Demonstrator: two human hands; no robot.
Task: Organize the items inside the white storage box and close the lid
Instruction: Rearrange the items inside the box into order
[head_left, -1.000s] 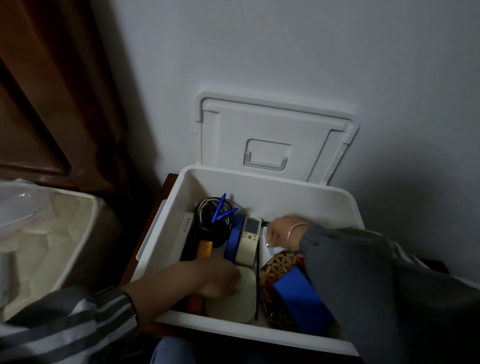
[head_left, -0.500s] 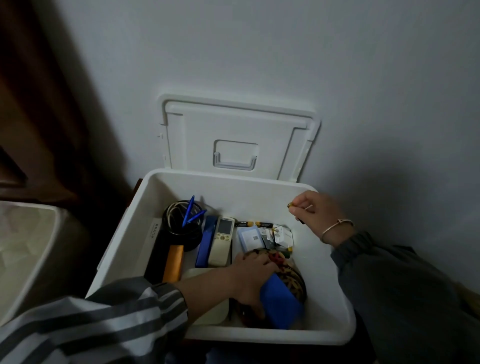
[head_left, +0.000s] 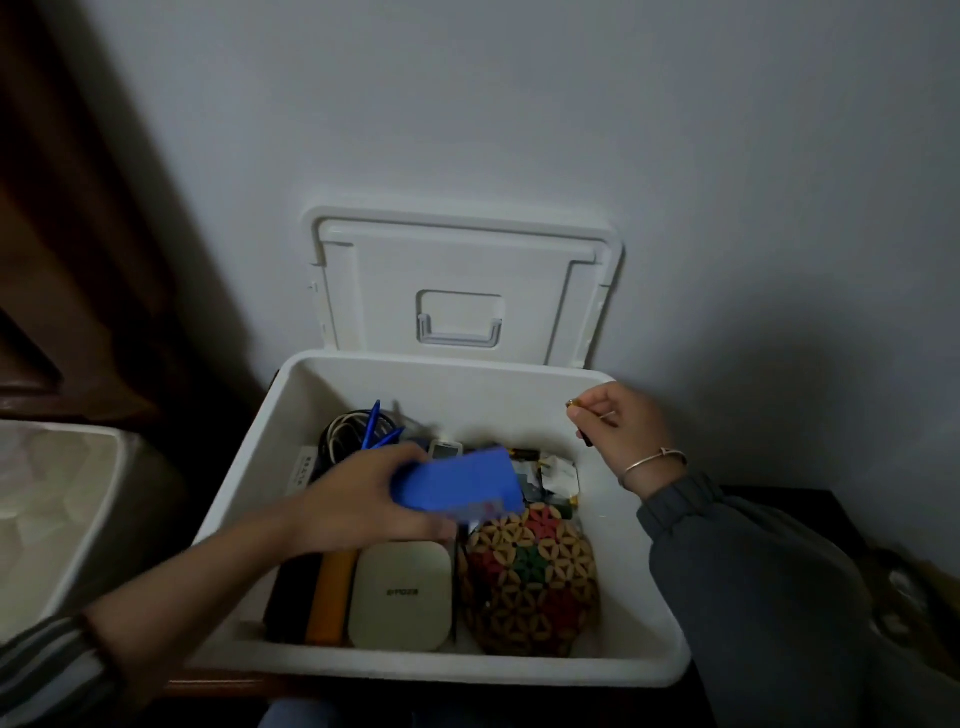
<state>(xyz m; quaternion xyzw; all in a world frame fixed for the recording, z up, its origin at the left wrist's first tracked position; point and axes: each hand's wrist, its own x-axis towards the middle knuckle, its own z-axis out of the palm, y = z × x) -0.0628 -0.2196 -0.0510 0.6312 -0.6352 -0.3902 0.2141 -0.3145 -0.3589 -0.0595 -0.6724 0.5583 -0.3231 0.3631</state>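
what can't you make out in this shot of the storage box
All in the head view:
small thing pinched by the right hand: too small and dim, only a gold tip and a dark end show
blue box held by the left hand: motion-blurred, no label readable
remote: mostly hidden behind the blue box
packets at the back: dim, too small to identify

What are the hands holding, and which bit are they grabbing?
The left hand grips the blue box by one end. The right hand pinches a small dark stick near its gold tip; what it is cannot be told.
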